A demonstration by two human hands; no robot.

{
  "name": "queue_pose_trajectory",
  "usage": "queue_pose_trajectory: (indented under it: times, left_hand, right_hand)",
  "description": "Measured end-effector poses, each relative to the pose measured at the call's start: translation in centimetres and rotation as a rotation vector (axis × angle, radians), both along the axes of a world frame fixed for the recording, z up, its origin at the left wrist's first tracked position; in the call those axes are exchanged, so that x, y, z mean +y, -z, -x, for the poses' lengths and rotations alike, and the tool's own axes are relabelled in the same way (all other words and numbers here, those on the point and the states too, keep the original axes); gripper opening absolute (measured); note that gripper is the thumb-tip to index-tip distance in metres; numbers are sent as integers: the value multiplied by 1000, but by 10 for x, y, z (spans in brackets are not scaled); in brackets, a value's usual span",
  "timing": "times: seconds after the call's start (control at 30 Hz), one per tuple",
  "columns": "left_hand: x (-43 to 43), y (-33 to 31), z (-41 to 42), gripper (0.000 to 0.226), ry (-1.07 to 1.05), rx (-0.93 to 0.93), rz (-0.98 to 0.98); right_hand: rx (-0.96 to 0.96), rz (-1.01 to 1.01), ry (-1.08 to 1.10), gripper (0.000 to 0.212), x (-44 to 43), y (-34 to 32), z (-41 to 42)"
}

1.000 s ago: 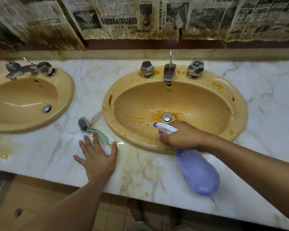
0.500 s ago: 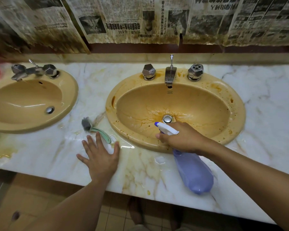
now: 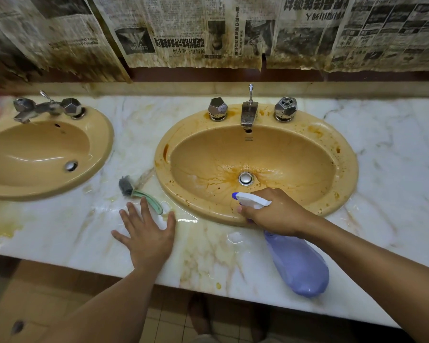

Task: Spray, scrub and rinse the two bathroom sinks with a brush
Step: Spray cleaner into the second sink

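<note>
Two tan oval sinks are set in a marble counter. The right sink [image 3: 342, 174] is stained with brown streaks around its drain [image 3: 245, 178]. The left sink [image 3: 98, 144] looks cleaner. My right hand [image 3: 275, 212] grips the neck of a purple spray bottle [image 3: 299, 264], and its white nozzle points left over the right sink's front rim. My left hand [image 3: 146, 233] lies flat on the wet counter, fingers spread. A green-handled brush [image 3: 136, 193] with a grey head lies between the sinks, just beyond my left fingertips.
Each sink has chrome taps at its back: the right sink's spout [image 3: 249, 115] and the left sink's taps [image 3: 47, 108]. Stained newspaper [image 3: 208, 33] covers the wall. Yellow puddles mark the counter [image 3: 394, 144] at the left. Tiled floor lies below the counter's front edge.
The view has shifted slightly; both hands keep their places, the left flat by the brush and the right holding the bottle at the sink's rim.
</note>
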State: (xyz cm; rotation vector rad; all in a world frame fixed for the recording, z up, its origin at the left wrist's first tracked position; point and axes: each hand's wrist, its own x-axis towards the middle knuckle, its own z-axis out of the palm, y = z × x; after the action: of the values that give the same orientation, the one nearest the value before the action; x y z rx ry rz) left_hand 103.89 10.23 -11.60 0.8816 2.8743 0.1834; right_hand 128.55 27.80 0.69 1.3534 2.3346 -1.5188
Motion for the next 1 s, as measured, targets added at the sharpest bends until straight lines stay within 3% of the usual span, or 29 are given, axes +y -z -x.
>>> queue_pose_trajectory:
  times: [0.13, 0.3, 0.57, 1.0]
  left_hand:
    - [0, -1, 0, 88, 6, 0, 7]
    - [-1, -1, 1, 89, 11, 1, 4]
    - [-1, -3, 0, 87, 20, 2, 9]
    - [-1, -3, -1, 83, 14, -10, 7]
  right_hand:
    - [5, -86, 27, 43, -4, 0, -4]
    - [-38, 40, -10, 40, 1, -6, -16]
    - [16, 79, 305, 35, 6, -2, -43]
    - [-51, 12, 552, 19, 16, 9, -70]
